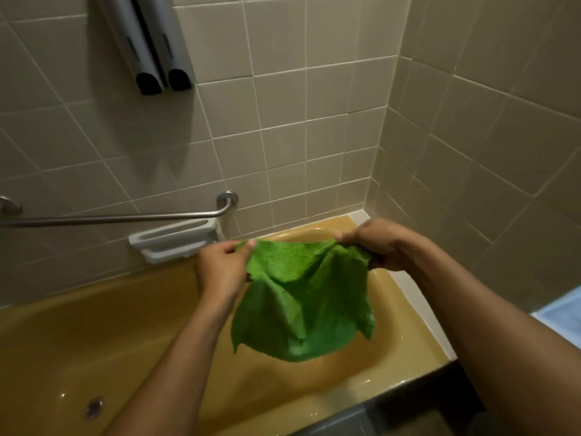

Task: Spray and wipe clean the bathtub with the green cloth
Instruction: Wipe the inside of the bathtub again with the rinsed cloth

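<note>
Cloth: green cloth (301, 297) held up over the bathtub (94, 325), hanging slack below both sets of fingers.
Left hand (221, 267): fingers curled, thumb pinching the cloth's upper left corner.
Right hand (375, 243): fingers curled tight on the upper right edge, fabric bunched under them.
Between hands: top edge sags, not taut.
Beyond left fingers: white soap dish (173, 242) on the tiled wall, grab bar (119, 219) above it.
</note>
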Action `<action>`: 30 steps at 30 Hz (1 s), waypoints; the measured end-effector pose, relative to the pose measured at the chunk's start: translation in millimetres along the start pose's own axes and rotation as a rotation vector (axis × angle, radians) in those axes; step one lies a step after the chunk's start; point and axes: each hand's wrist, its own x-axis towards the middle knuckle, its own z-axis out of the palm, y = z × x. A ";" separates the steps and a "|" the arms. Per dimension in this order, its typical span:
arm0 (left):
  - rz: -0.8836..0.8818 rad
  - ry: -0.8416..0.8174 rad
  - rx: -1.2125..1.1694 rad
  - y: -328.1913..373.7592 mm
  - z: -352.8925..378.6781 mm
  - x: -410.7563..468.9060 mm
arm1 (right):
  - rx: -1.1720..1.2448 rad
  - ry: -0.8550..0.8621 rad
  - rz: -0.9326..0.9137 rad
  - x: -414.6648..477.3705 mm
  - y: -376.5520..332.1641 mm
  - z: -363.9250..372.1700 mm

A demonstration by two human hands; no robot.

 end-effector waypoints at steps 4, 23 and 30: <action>-0.066 -0.260 -0.071 -3.2 18.9 -16.8 | 0.142 -0.276 -0.079 -8.2 -15.6 54.4; 0.095 -0.557 -0.076 2.6 15.4 -6.7 | 0.078 -0.274 -0.139 12.1 -32.3 67.8; 0.045 -0.516 -0.194 3.4 56.8 -6.0 | 0.092 -0.240 -0.187 28.0 -19.5 33.0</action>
